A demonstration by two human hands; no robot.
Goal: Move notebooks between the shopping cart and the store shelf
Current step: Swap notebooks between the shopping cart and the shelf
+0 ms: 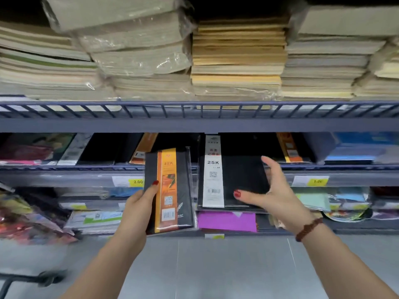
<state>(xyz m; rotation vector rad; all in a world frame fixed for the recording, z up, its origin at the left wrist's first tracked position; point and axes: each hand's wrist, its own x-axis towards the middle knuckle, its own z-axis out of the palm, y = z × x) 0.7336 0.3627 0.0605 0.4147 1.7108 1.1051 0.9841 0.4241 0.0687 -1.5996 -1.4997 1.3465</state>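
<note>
My left hand [138, 203] grips a black notebook with an orange band [170, 188], wrapped in clear plastic and held upright in front of the middle shelf [71, 176]. My right hand [274, 190] holds a black notebook with a white "25K" band [231, 182] by its right edge, thumb on the cover, fingers behind it. That notebook is level with the middle shelf's front rail. More black notebooks with orange bands [289, 147] stand on the shelf behind. A dark cart handle [38, 278] shows at the lower left.
The top shelf [200, 124] carries tall stacks of wrapped beige and yellow notebooks [237, 59]. Yellow price tags [137, 181] sit on the middle rail. Purple [226, 221] and colourful notebooks lie on the lower shelf. Grey floor lies below.
</note>
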